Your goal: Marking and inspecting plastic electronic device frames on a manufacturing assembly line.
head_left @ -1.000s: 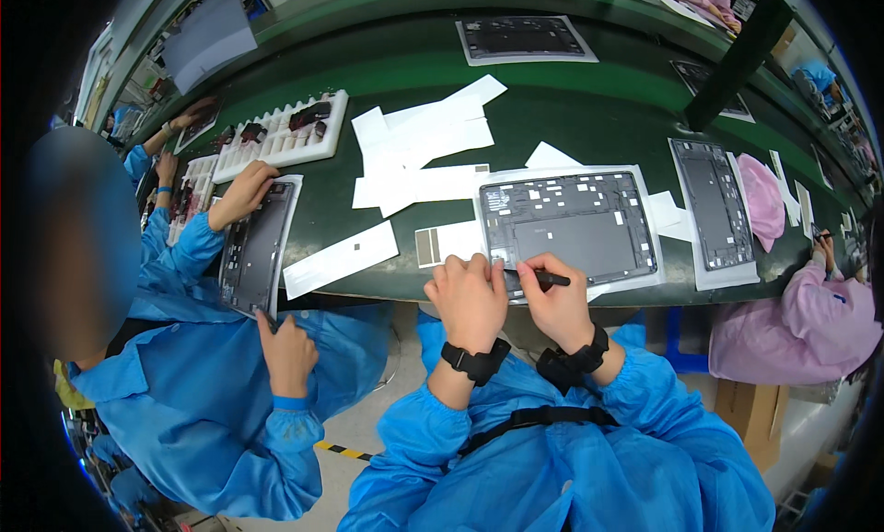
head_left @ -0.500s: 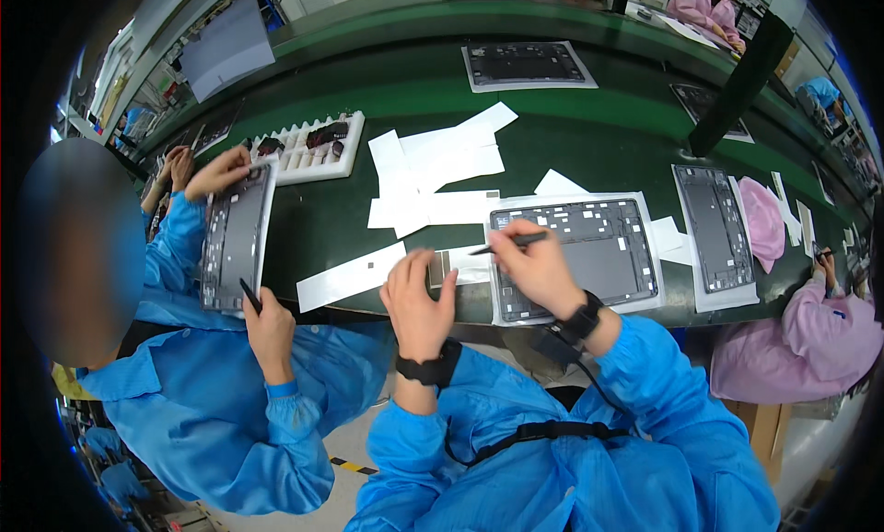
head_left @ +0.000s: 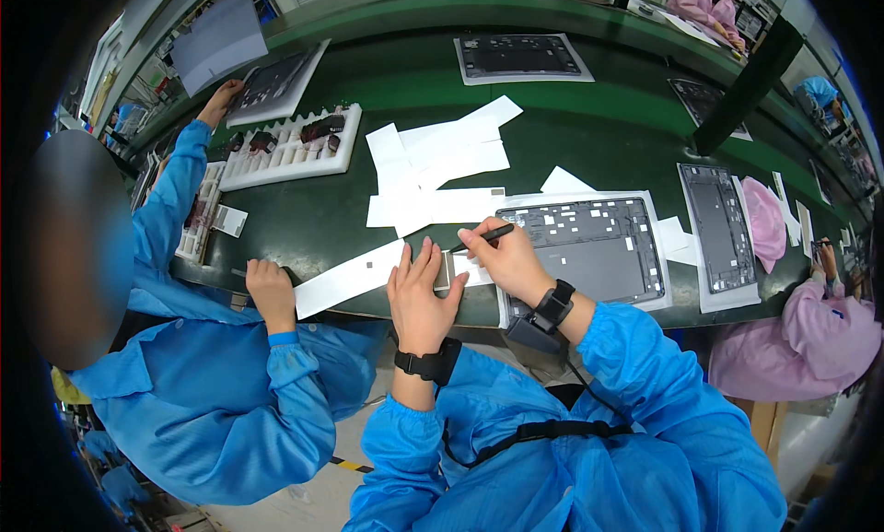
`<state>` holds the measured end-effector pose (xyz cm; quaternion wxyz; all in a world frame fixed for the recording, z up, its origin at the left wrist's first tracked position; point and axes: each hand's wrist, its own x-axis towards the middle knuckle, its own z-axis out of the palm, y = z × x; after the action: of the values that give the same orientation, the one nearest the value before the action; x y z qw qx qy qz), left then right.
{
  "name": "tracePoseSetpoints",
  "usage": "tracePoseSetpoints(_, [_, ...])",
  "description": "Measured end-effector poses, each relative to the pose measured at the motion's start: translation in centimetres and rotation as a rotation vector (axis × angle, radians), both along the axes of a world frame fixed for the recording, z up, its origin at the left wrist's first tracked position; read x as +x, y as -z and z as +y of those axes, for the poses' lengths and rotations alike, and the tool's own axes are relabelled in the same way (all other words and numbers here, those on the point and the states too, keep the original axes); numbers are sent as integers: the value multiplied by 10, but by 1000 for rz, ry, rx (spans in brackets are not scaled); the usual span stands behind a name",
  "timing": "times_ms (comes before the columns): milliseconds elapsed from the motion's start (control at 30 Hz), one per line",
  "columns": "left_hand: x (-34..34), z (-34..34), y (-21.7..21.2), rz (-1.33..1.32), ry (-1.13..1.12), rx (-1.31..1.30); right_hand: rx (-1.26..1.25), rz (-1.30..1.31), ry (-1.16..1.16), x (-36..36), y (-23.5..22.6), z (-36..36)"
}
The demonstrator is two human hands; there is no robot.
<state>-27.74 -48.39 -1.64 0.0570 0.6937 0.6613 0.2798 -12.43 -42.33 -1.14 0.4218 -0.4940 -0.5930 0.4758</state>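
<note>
My left hand (head_left: pixel 422 297) lies on a white backing strip (head_left: pixel 471 267) at the bench's near edge, fingers stretched and the thumb apart. A small grey-brown patch (head_left: pixel 444 272) shows on the strip beside the fingers. My right hand (head_left: pixel 506 260) pinches a slim black pointed tool (head_left: pixel 494 234); its tip points left, close to the patch and my left fingers. Whether the tip touches it I cannot tell. Under and beyond my right wrist is a dark tablet-like panel (head_left: pixel 589 251) on a white sheet, dotted with small white pieces.
White strips (head_left: pixel 433 159) lie beyond my hands; another strip (head_left: pixel 345 279) is to the left. A white rack (head_left: pixel 295 159) holds dark parts. Other panels lie at the back (head_left: pixel 516 55) and right (head_left: pixel 718 228). A co-worker's hand (head_left: pixel 270 292) is close on the left.
My right hand has moved left from over the panel, bringing the tool to the strip. My left hand has settled on the strip. The co-worker's panel has moved to the back left.
</note>
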Motion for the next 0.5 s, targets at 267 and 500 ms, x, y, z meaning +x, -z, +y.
tracePoseSetpoints(267, [-1,0,2,-12,-14,-8,23,-93,-14,-1,-5,-2])
tracePoseSetpoints(500, [1,0,3,-14,-18,-19,-81,210,0,1,4,2])
